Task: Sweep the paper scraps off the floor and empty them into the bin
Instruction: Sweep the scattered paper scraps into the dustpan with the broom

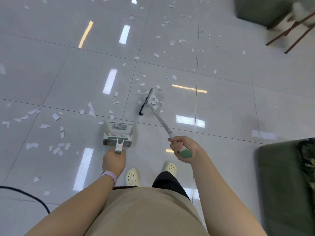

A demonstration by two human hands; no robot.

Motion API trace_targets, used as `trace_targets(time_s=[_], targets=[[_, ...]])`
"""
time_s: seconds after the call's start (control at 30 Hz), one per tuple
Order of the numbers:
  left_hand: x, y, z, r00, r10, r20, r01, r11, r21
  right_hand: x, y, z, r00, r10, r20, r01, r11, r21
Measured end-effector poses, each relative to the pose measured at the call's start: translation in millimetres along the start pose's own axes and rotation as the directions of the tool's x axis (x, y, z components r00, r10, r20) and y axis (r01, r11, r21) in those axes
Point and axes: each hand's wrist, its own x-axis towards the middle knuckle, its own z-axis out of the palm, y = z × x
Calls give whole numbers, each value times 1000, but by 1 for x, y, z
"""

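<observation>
White paper scraps (56,116) lie scattered over the glossy grey tiled floor (230,103), thick at the left and up the middle to the far right. My left hand (113,161) grips the handle of a white and green dustpan (118,133) standing on the floor in front of my feet. My right hand (183,149) is closed on the green-tipped handle of a broom (162,123). Its dark bristled head (146,103) rests on the floor just beyond and right of the dustpan, among a small cluster of scraps. No bin is in view.
A dark green seat (288,188) stands close at my right. Another green seat (260,11) and brown chair legs (293,36) sit at the far right. A black cable (30,196) curves over the floor at the lower left. My cream clogs (132,177) are just behind the dustpan.
</observation>
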Motion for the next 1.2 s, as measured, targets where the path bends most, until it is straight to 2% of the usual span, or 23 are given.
trace_targets(time_s=[0.07,0.2,0.33,0.4,0.47,0.57,0.7,0.83,0.9,1.0,1.03,1.2], targets=[[0,5,9,1000,3,-15,-3,1000,5,-5,-14,7,997,-60,-53,63,995,73],[1,24,31,999,25,-33,-23,998,66,-22,-53,-1,971,-135,-198,146,988,42],[0,54,58,999,26,-25,-22,990,141,-28,-87,-13,970,-129,-207,173,963,208],[1,68,70,999,24,-29,-18,983,184,-24,-99,-9,966,-144,-215,182,969,169],[0,85,81,999,17,-49,-5,973,232,-20,-111,-2,957,-154,-246,173,983,54],[-5,109,95,994,3,-105,20,976,219,-17,-132,12,961,-114,-253,120,993,7],[-11,125,104,982,-69,-174,83,994,70,-11,-162,37,987,-29,-156,20,998,-58],[-17,127,96,968,-132,-214,133,991,-10,5,-178,57,1000,2,-14,-5,975,-220],[-22,126,91,962,-149,-230,145,989,-37,26,-194,47,998,43,46,-32,976,-217],[-32,125,92,962,-151,-226,146,988,-41,64,-229,18,988,127,87,-117,987,-111],[-35,125,94,964,-148,-220,143,989,-36,75,-244,11,976,170,138,-158,983,-96],[-34,137,107,966,-142,-214,145,989,2,57,-276,40,948,202,244,-178,977,-118]])
